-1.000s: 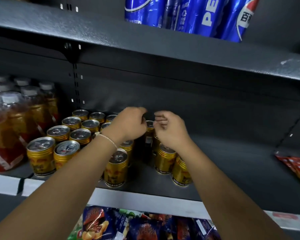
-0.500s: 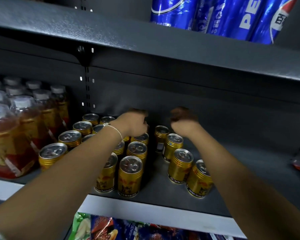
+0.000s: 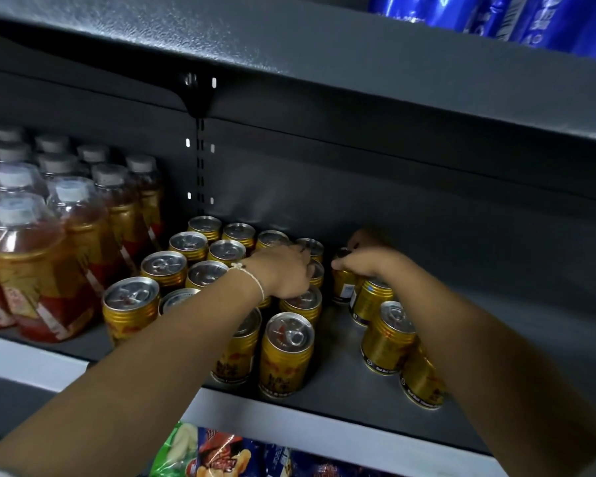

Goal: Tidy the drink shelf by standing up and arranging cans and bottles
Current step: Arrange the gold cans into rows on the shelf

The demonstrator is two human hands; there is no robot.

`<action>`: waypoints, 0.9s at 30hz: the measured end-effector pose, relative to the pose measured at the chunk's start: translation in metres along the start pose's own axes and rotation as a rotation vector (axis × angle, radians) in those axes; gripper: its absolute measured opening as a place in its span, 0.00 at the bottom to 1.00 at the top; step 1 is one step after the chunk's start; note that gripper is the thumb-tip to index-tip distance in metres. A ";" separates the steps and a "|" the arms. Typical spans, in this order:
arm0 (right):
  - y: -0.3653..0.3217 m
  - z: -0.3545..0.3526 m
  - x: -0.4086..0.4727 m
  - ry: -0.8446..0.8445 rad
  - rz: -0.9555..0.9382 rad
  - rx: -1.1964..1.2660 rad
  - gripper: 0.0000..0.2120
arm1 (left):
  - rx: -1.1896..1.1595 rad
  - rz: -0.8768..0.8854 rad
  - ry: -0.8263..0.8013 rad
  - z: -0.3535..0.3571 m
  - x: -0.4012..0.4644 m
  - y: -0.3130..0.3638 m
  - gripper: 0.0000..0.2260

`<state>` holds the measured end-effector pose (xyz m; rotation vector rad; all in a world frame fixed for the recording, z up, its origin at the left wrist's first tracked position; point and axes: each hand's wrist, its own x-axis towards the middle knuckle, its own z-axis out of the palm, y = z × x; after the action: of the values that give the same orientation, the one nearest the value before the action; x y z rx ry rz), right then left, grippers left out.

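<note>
Both hands have reached deeper since a second ago: the left hand (image 3: 283, 270) now rests curled over the far tops of the upright gold metal cans (image 3: 286, 352), while the right hand (image 3: 365, 261) grips the farthest can (image 3: 343, 282) of the separate right-hand row on the dark grey shelf (image 3: 496, 339). Closing that gap looks next.

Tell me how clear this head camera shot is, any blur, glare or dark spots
Head view: wide-angle bending on the upper shelf; bottles at left look soft; faint glare on the gold cans; deep shadow at the back dims the right hand.
</note>
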<state>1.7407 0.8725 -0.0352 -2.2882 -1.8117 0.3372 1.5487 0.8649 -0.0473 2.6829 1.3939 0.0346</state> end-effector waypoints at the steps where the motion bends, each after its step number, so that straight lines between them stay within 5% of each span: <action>1: 0.001 -0.001 0.000 0.015 -0.016 0.010 0.27 | 0.002 0.001 -0.001 0.002 0.000 0.000 0.26; 7: 0.005 -0.003 0.002 0.041 -0.089 0.132 0.28 | 0.013 0.010 0.020 0.007 0.004 -0.004 0.27; 27: 0.017 0.004 -0.009 0.100 -0.239 -0.040 0.23 | 0.026 0.033 0.007 0.003 -0.002 -0.001 0.25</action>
<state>1.7535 0.8596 -0.0439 -2.0426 -2.0276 0.1464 1.5467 0.8633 -0.0501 2.7296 1.3612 0.0285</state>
